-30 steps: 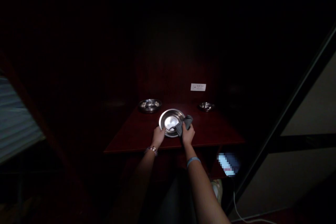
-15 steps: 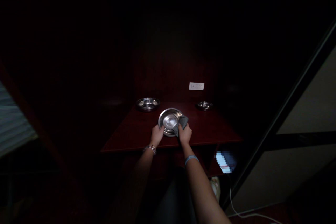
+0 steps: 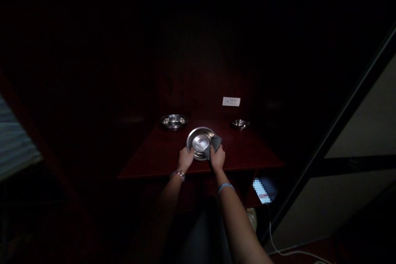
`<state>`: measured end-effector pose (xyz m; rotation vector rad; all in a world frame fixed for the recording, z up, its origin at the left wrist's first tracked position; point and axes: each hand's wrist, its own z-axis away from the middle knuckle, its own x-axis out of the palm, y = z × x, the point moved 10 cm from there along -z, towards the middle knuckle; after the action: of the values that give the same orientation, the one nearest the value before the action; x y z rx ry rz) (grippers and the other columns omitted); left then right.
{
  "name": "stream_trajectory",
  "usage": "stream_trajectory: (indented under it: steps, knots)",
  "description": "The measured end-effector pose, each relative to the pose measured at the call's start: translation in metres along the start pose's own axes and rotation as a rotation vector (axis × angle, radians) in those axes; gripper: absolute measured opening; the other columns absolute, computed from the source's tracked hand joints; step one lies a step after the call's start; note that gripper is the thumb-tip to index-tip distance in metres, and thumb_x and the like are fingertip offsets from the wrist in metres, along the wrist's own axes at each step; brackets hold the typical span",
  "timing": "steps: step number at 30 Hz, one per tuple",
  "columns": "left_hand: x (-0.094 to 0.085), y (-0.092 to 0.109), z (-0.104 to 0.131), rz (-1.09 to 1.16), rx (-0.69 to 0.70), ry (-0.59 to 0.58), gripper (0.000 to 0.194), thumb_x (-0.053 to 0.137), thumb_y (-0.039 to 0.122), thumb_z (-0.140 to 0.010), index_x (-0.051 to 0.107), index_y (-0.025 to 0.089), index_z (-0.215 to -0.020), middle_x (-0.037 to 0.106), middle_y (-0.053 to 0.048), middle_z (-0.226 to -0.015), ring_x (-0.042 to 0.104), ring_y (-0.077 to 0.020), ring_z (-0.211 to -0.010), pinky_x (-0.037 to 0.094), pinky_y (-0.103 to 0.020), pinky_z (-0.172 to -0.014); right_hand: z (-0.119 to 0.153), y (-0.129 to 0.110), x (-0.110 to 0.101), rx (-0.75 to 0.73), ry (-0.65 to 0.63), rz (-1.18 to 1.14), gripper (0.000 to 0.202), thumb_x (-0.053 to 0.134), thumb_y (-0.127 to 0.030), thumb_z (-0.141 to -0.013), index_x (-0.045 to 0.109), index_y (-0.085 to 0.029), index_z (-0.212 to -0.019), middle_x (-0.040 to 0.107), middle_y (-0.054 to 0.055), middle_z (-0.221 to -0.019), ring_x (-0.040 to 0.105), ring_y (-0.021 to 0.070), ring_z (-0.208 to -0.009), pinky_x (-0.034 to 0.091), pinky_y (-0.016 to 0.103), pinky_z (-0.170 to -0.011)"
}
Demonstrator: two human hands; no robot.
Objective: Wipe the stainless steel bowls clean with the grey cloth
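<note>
fingers of your left hand [image 3: 186, 159] grasp the near left rim of a shiny metal bowl [image 3: 199, 142]; those of your right hand [image 3: 218, 159] clutch a gray cloth [image 3: 215, 142] against its right side. the bowl is near the front of the dark red tabletop [image 3: 247, 152], seemingly tilted toward you. you appear to be wiping it; another stroke would call for a steady left grip. both forearms [image 3: 236, 210] reach forward, converging at the bowl.

A dark wall [image 3: 192, 86] backs the red desk [image 3: 247, 148].
</note>
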<state>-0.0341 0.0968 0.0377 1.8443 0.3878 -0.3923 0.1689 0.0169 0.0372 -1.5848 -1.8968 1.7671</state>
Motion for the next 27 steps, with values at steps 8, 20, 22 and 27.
stream_trajectory:
  steps: [8,20,22,27]
  knots:
    - [0.005,-0.006,-0.003,0.016,-0.021,-0.042,0.025,0.051,0.02,-0.091,0.073,0.009,-0.09,0.077,-0.014,-0.089,0.072,-0.0205,-0.086,0.05,-0.023,-0.071,0.002,-0.002,-0.003,-0.01,0.019,0.017,0.038,0.047,-0.035,-0.097,0.062,-0.007,-0.118,0.076,0.021,-0.1,0.074,0.0295,-0.088,0.051,0.032,-0.074]
    - [0.007,-0.017,-0.008,0.194,-0.051,-0.034,0.021,0.055,0.022,-0.087,0.073,0.011,-0.087,0.077,-0.011,-0.083,0.072,-0.0219,-0.083,0.053,-0.027,-0.073,0.003,-0.001,-0.005,-0.05,0.064,-0.122,0.03,0.05,-0.033,-0.095,0.065,-0.012,-0.11,0.077,0.017,-0.099,0.074,0.0264,-0.09,0.052,0.028,-0.074]
    - [0.008,-0.017,-0.007,0.216,-0.056,-0.035,0.02,0.055,0.021,-0.087,0.073,0.011,-0.087,0.076,-0.01,-0.081,0.073,-0.0219,-0.083,0.054,-0.027,-0.073,0.003,-0.002,-0.006,-0.056,0.064,-0.128,0.03,0.051,-0.033,-0.095,0.066,-0.013,-0.111,0.077,0.016,-0.099,0.074,0.0259,-0.089,0.052,0.028,-0.075]
    - [0.004,-0.011,-0.005,0.167,-0.041,-0.03,0.02,0.054,0.02,-0.086,0.072,0.011,-0.086,0.076,-0.011,-0.084,0.072,-0.0213,-0.085,0.054,-0.027,-0.074,0.003,-0.002,-0.006,-0.04,0.048,-0.121,0.031,0.051,-0.032,-0.094,0.066,-0.011,-0.112,0.077,0.018,-0.099,0.074,0.0268,-0.089,0.052,0.028,-0.075]
